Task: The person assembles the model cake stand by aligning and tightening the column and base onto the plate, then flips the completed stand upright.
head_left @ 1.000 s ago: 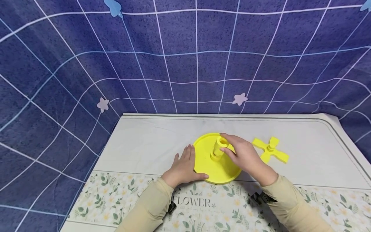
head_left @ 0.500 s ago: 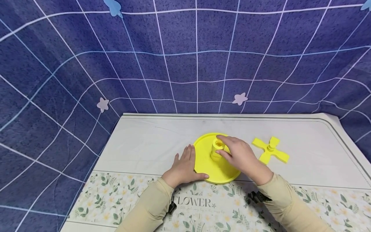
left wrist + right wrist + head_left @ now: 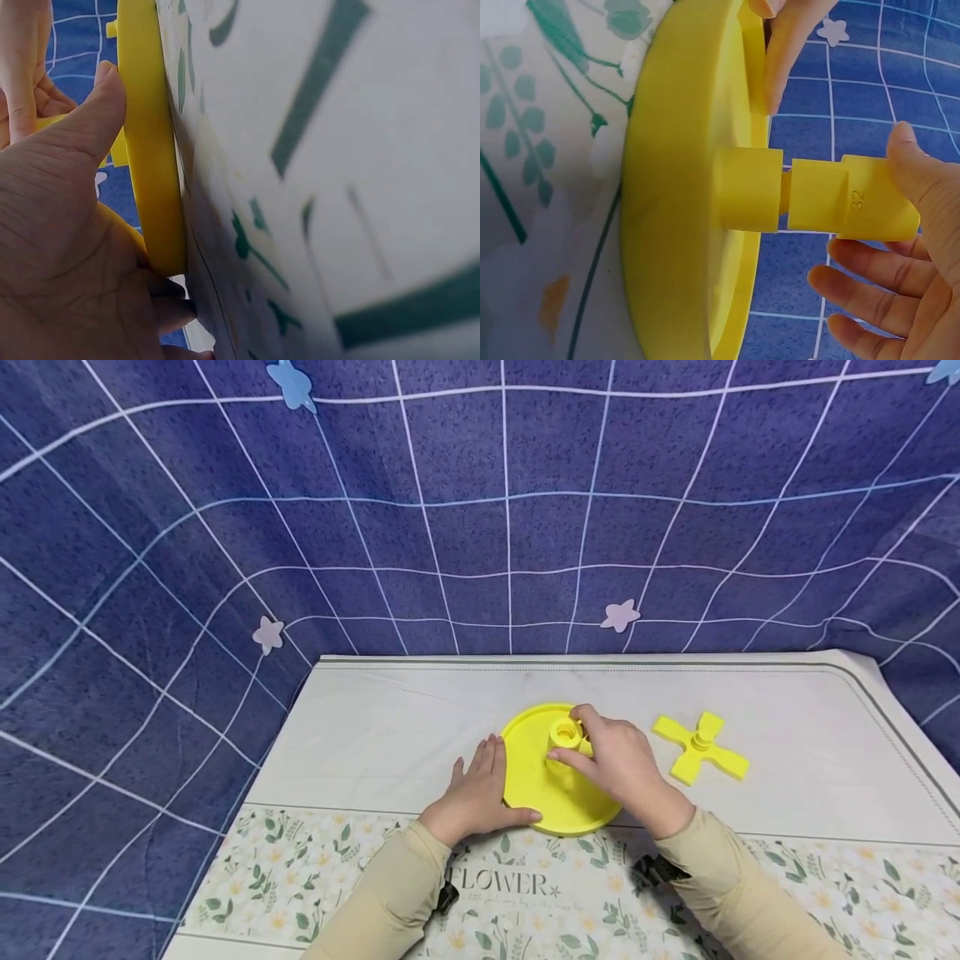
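Observation:
A round yellow base plate (image 3: 528,781) with a raised rim lies on the table, and a short socket (image 3: 751,189) stands up from it. Just above the socket is a hollow stepped yellow cylinder (image 3: 877,199) marked "32", upright, with a narrower neck showing in the gap between them. My right hand (image 3: 626,764) pinches the upper part of this cylinder between thumb and fingers. Against the plate's left and front rim rests my left hand (image 3: 476,793), its fingers straight and its thumb along the front edge. The left wrist view shows the thumb touching the rim.
To the right of the plate lies a yellow four-armed cross piece (image 3: 702,745) with a ridged stub at its centre. A floral runner (image 3: 337,877) covers the table's near part. A blue gridded curtain (image 3: 450,527) hangs behind and along the left side.
My right hand has shifted slightly left with the cylinder, which went from tilted to upright over the socket. The fingers have changed their hold on it. My left hand stays in place.

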The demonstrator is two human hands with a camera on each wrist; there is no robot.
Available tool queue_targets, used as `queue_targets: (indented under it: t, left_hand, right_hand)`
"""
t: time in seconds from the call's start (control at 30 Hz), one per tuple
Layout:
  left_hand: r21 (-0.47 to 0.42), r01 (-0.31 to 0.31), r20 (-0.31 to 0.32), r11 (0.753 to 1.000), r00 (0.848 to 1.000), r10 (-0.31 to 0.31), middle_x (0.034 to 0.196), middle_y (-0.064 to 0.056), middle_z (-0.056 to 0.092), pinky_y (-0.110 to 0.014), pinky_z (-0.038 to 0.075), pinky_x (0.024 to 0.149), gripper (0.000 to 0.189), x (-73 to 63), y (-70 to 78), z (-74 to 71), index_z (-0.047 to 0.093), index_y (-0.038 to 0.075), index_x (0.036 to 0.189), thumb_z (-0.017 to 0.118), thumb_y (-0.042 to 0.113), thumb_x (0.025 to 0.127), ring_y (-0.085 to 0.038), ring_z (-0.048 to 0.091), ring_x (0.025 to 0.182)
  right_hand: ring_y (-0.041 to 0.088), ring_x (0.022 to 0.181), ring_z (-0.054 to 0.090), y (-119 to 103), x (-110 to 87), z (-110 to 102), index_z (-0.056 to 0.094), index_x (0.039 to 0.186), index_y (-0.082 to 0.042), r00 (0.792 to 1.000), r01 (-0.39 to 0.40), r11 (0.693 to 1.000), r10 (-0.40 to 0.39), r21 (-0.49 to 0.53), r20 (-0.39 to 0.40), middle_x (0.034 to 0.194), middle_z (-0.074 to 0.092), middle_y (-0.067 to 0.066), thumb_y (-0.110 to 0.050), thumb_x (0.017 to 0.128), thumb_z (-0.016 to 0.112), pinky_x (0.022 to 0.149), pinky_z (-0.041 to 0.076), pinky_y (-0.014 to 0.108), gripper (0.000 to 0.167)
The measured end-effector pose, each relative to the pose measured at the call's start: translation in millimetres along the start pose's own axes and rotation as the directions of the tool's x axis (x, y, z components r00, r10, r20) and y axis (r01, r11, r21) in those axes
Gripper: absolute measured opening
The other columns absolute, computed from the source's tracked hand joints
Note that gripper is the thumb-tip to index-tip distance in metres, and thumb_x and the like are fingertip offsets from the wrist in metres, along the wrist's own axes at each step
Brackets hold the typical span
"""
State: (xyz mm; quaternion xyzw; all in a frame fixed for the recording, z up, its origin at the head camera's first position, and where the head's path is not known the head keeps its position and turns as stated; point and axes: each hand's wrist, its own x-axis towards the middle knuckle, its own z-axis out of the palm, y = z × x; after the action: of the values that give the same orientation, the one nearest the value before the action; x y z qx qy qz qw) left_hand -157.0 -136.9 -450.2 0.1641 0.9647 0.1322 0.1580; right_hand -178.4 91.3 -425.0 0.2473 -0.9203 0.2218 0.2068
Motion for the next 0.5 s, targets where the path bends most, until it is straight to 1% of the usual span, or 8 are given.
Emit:
queue_targets:
  t: [0.07,0.13,0.2,0.27,0.33,0.4,0.5]
  left_hand:
    - [-0.001,-0.001,0.003,1.000,1.000,0.001,0.161,-0.021,-0.001,-0.059,0.007,0.115,0.124,-0.2,0.4,-0.1,-0.001,-0.003,0.154,0.058,0.076,0.079,-0.033,0.001,0.148]
    - [-0.007,-0.004,0.002,1.000,1.000,0.004,0.161,-0.021,-0.001,-0.059,0.007,0.115,0.124,-0.2,0.6,0.1,0.000,-0.003,0.154,0.058,0.076,0.079,-0.033,0.001,0.148]
    - [-0.009,-0.004,0.002,1.000,1.000,0.004,0.161,-0.021,-0.001,-0.059,0.007,0.114,0.124,-0.4,0.6,0.0,0.000,-0.003,0.154,0.058,0.075,0.079,-0.033,0.001,0.148]
    - [-0.008,-0.005,-0.002,1.000,1.000,0.005,0.161,-0.022,-0.001,-0.060,0.007,0.114,0.124,-0.5,0.6,-0.3,0.000,-0.004,0.154,0.058,0.075,0.079,-0.033,0.002,0.148]
    - [-0.003,-0.004,-0.002,1.000,1.000,0.004,0.161,-0.022,0.000,-0.060,0.008,0.114,0.124,-0.2,0.1,0.1,0.000,-0.004,0.154,0.058,0.076,0.079,-0.033,0.002,0.148]
    - [0.004,-0.001,0.003,1.000,1.000,0.001,0.161,-0.021,-0.001,-0.059,0.008,0.114,0.124,-0.2,-0.1,0.2,-0.001,-0.004,0.154,0.057,0.076,0.079,-0.032,0.001,0.148]
    - [0.003,-0.001,0.009,1.000,1.000,0.000,0.161,-0.021,-0.002,-0.059,0.007,0.114,0.125,0.2,-0.6,0.6,-0.002,-0.004,0.154,0.057,0.077,0.078,-0.032,0.000,0.148]
  right_hand:
    - [0.014,0.049,0.043,0.8,-1.4,0.3,0.056,0.112,-0.003,1.000,-0.007,1.000,0.007,0.002,-0.001,0.061,0.054,-0.001,-0.043,0.078,0.081,0.048,0.038,0.032,0.058]
    - [0.017,0.053,0.051,1.7,-2.5,-0.9,0.056,0.114,-0.003,1.000,-0.022,0.999,0.022,0.025,0.005,0.069,0.061,0.002,-0.043,0.079,0.079,0.050,0.043,0.035,0.058]
    - [0.022,0.064,0.061,2.5,-2.6,-3.6,0.055,0.118,-0.004,0.999,-0.039,0.996,0.037,0.077,0.023,0.084,0.068,0.009,-0.043,0.082,0.076,0.058,0.050,0.039,0.057]
    - [0.028,0.082,0.066,3.1,-1.8,-6.7,0.053,0.126,-0.004,0.998,-0.048,0.986,0.040,0.162,0.056,0.105,0.069,0.015,-0.039,0.087,0.073,0.070,0.054,0.044,0.056]
    - [0.032,0.102,0.065,3.7,-0.8,-9.2,0.050,0.134,-0.005,0.995,-0.045,0.966,0.020,0.253,0.100,0.122,0.063,0.017,-0.033,0.090,0.069,0.083,0.053,0.048,0.055]
    - [0.033,0.115,0.059,4.1,-0.1,-10.7,0.045,0.141,-0.005,0.989,-0.036,0.943,-0.014,0.331,0.148,0.134,0.057,0.017,-0.028,0.093,0.066,0.092,0.049,0.049,0.057]
    - [0.033,0.123,0.054,5.0,0.0,-10.5,0.042,0.145,-0.004,0.980,-0.019,0.920,-0.059,0.391,0.188,0.142,0.051,0.016,-0.020,0.094,0.063,0.096,0.047,0.048,0.057]
